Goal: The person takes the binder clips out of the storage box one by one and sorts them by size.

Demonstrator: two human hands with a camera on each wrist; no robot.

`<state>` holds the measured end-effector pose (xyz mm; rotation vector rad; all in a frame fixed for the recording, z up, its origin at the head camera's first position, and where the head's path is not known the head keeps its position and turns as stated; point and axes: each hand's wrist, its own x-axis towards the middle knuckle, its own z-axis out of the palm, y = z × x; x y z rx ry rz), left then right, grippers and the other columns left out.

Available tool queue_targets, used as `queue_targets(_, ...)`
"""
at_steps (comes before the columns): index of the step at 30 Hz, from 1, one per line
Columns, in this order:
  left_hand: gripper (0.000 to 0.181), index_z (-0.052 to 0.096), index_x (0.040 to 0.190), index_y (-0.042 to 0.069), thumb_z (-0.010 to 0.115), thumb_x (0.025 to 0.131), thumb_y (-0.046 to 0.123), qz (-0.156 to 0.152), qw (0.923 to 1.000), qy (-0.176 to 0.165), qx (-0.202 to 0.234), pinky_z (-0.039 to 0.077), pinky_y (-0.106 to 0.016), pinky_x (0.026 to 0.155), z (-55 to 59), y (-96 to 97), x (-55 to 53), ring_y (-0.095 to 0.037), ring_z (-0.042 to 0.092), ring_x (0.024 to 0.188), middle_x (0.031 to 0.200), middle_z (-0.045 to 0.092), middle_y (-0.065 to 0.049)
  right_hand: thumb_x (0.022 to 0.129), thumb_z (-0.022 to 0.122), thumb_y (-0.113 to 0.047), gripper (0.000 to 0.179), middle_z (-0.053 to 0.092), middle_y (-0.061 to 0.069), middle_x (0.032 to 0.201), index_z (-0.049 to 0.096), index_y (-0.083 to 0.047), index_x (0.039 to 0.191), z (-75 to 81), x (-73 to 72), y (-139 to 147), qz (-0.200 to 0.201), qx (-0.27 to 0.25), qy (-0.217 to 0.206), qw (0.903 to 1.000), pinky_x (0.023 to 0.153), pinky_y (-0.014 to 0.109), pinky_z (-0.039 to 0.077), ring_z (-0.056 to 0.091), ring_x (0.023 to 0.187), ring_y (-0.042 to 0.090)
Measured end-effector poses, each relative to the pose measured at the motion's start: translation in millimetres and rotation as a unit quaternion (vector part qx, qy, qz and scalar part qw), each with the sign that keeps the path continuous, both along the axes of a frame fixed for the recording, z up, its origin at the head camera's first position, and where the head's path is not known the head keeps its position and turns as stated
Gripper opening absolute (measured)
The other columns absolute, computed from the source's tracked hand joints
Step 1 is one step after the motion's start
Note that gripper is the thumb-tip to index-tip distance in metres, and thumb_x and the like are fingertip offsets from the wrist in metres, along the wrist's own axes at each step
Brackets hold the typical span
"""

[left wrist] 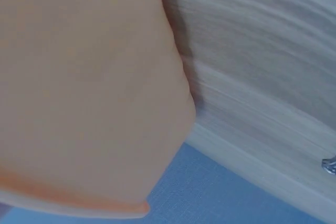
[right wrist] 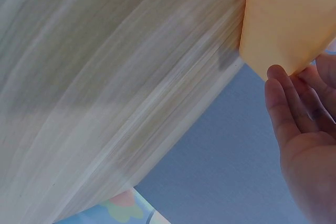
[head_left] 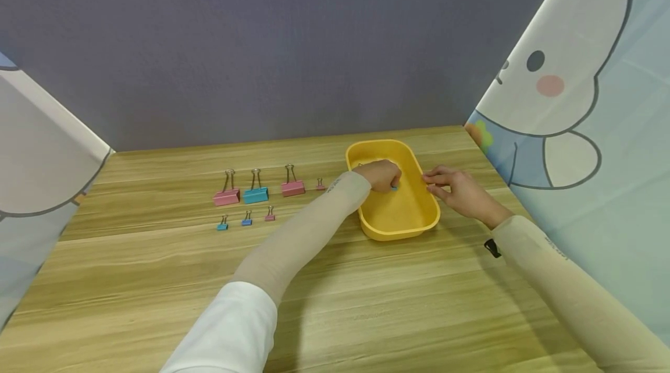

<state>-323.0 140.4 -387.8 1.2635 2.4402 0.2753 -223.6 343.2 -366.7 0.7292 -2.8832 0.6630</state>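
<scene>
In the head view a yellow plastic bin (head_left: 398, 216) stands on the table. My left hand (head_left: 381, 174) reaches down inside it with curled fingers, holding a small blue thing (head_left: 394, 188), likely a binder clip, mostly covered by the fingers. A bit of wire handle shows by the bin's left wall, behind that wrist. My right hand (head_left: 458, 189) grips the bin's right rim with its fingertips; the right wrist view shows these fingers (right wrist: 281, 103) against the outer wall. In the left wrist view the bin's wall (left wrist: 89, 87) hides the left hand.
Left of the bin lies a row of larger binder clips, pink (head_left: 227, 197), blue (head_left: 255, 195) and pink (head_left: 293, 188), plus a small pink clip (head_left: 320, 185). Nearer are small clips, light blue (head_left: 222, 226), blue (head_left: 246, 221) and pink (head_left: 270, 217). A grey partition (head_left: 262, 53) rises behind the table.
</scene>
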Motion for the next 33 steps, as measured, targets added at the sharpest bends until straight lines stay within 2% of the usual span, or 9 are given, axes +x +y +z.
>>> queue_targets(3, 0.005, 0.059, 0.088, 0.012, 0.061, 0.092, 0.013, -0.017, 0.9998, 0.000, 0.014, 0.040, -0.020, 0.066, -2.5, 0.5, -1.3, -0.010, 0.049, 0.077, 0.089, 0.056, 0.001, 0.087, 0.066, -0.001, 0.028, 0.062, 0.014, 0.111, 0.065, 0.008, 0.114, -0.3, -0.2, 0, -0.002, -0.002, -0.006, 1.0000, 0.069, 0.038, 0.052, 0.062, 0.092, 0.028)
queue_targets(9, 0.007, 0.064, 0.097, 0.011, 0.065, 0.090, 0.009, -0.032, 0.9992, -0.007, 0.024, 0.039, -0.018, 0.068, -4.3, 1.1, 1.3, -0.009, 0.050, 0.082, 0.098, 0.058, 0.004, 0.089, 0.064, -0.002, 0.027, 0.061, 0.015, 0.112, 0.064, 0.008, 0.114, -0.3, 1.0, 0, -0.007, -0.004, -0.017, 0.9998, 0.070, 0.038, 0.052, 0.062, 0.094, 0.028)
queue_targets(12, 0.002, 0.063, 0.091, 0.012, 0.062, 0.092, 0.010, -0.028, 0.9992, -0.007, 0.026, 0.042, -0.022, 0.069, -4.8, 0.7, 3.3, -0.009, 0.050, 0.078, 0.090, 0.057, 0.003, 0.089, 0.064, -0.002, 0.027, 0.061, 0.015, 0.113, 0.064, 0.008, 0.114, -0.3, 0.9, 0, -0.006, -0.003, -0.018, 0.9998, 0.070, 0.037, 0.052, 0.062, 0.093, 0.028)
queue_targets(16, 0.018, 0.056, 0.078, 0.013, 0.056, 0.096, 0.014, -0.008, 0.9996, -0.013, 0.023, 0.048, -0.045, 0.073, -6.7, -0.5, 5.1, -0.011, 0.048, 0.067, 0.078, 0.051, 0.002, 0.089, 0.064, -0.002, 0.027, 0.061, 0.015, 0.113, 0.064, 0.008, 0.114, -0.7, -0.1, -1, -0.002, -0.002, -0.016, 0.9999, 0.069, 0.036, 0.052, 0.062, 0.091, 0.027)
queue_targets(19, 0.022, 0.052, 0.074, 0.014, 0.055, 0.096, 0.012, 0.002, 0.9996, -0.011, 0.027, 0.044, -0.061, 0.073, -9.4, -1.5, 4.1, -0.011, 0.048, 0.063, 0.075, 0.049, 0.001, 0.089, 0.064, -0.002, 0.027, 0.061, 0.015, 0.113, 0.064, 0.008, 0.114, -1.1, -1.6, -2, 0.002, -0.001, -0.014, 0.9999, 0.069, 0.036, 0.052, 0.062, 0.092, 0.027)
queue_targets(22, 0.021, 0.053, 0.075, 0.015, 0.057, 0.094, 0.008, -0.006, 0.9991, -0.001, 0.042, 0.049, -0.046, 0.072, -12.1, -2.5, 0.4, -0.011, 0.048, 0.063, 0.076, 0.051, 0.001, 0.089, 0.064, -0.001, 0.027, 0.061, 0.015, 0.112, 0.064, 0.009, 0.114, -1.7, -3.4, -3, 0.003, -0.001, -0.013, 0.9999, 0.069, 0.036, 0.052, 0.062, 0.091, 0.027)
queue_targets(24, 0.019, 0.055, 0.077, 0.014, 0.058, 0.092, 0.005, -0.017, 0.9983, 0.009, 0.055, 0.047, -0.032, 0.068, -13.4, -3.6, -3.4, -0.011, 0.048, 0.066, 0.078, 0.053, 0.001, 0.089, 0.064, -0.001, 0.028, 0.061, 0.015, 0.112, 0.063, 0.009, 0.115, -2.2, -4.3, -3, 0.004, 0.001, -0.012, 0.9999, 0.069, 0.036, 0.052, 0.063, 0.090, 0.027)
queue_targets(26, 0.016, 0.058, 0.079, 0.014, 0.060, 0.091, 0.003, -0.026, 0.9970, 0.018, 0.071, 0.043, -0.023, 0.064, -12.8, -5.9, -7.2, -0.011, 0.049, 0.069, 0.080, 0.056, 0.001, 0.088, 0.064, -0.001, 0.028, 0.061, 0.015, 0.112, 0.063, 0.008, 0.115, -2.9, -5.5, -3, 0.003, 0.001, -0.013, 0.9999, 0.069, 0.036, 0.052, 0.062, 0.090, 0.027)
queue_targets(33, 0.007, 0.062, 0.089, 0.010, 0.063, 0.089, 0.003, -0.032, 0.9935, 0.027, 0.106, 0.042, -0.021, 0.070, -6.1, -27.4, -14.1, -0.011, 0.051, 0.078, 0.091, 0.061, -0.001, 0.088, 0.065, 0.000, 0.028, 0.061, 0.016, 0.111, 0.063, 0.009, 0.114, -6.7, -11.0, -2, 0.008, -0.007, -0.011, 0.9999, 0.070, 0.037, 0.052, 0.062, 0.093, 0.028)
